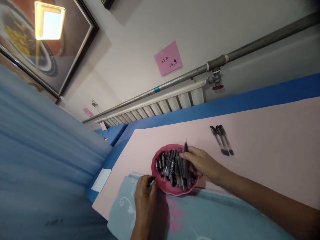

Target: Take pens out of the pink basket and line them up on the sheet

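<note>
Pen bowl [166, 187] on pink sheet [265, 146] — radiator [183, 101] behind, curtain [50, 150] left.

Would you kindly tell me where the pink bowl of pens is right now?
In the head view, the pink bowl is low and slightly right of centre, between the left hand and right hand, left of the three loose pens.

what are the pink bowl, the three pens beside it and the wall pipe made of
Pink bowl: probably smooth plastic, given its even colour and scalloped rim. Three pens: likely plastic, see-through between black ends. Wall pipe: probably metal, dull grey with slight sheen.
</note>
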Motion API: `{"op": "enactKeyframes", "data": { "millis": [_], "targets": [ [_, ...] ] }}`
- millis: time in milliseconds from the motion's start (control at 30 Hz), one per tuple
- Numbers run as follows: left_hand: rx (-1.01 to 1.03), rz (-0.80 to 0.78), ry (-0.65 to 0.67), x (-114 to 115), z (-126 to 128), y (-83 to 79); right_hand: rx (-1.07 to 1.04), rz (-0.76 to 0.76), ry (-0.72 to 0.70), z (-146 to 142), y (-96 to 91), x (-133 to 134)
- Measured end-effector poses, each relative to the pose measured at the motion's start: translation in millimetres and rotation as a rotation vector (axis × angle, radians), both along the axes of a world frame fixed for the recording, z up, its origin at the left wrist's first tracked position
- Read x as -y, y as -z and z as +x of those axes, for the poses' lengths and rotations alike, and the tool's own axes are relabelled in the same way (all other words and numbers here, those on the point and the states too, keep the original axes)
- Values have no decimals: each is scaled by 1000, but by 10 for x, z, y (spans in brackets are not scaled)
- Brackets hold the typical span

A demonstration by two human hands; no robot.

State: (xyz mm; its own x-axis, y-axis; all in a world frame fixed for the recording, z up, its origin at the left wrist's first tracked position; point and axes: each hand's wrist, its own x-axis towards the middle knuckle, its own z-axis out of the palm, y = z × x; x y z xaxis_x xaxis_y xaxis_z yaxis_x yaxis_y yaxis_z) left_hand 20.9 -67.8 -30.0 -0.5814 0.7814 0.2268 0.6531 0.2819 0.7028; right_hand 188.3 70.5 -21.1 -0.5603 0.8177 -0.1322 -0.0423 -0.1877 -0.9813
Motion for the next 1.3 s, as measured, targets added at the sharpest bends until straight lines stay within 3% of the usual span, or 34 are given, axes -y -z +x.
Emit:
{"op": "enactKeyframes", "data": {
  "millis": [167, 367, 633, 1000, 1300],
  "targets": [
    [-151, -15, 73, -52, -72, 71, -12, 12, -16, -3, -3, 7],
    [-298, -115, 24, -147, -66, 63, -44, -2, -21, -9, -42, 26],
    [-477, -476, 77, -434, -77, 58, -41, -8, -21, -5, -75, 38],
    [-500, -687, 69, -571, -6, -78, -20, 30, -28, -10, -71, 50],
    [-502, -718, 109, -627, -20, -125, 2, 47, -40, -11, -37, 34]
  ]
}}
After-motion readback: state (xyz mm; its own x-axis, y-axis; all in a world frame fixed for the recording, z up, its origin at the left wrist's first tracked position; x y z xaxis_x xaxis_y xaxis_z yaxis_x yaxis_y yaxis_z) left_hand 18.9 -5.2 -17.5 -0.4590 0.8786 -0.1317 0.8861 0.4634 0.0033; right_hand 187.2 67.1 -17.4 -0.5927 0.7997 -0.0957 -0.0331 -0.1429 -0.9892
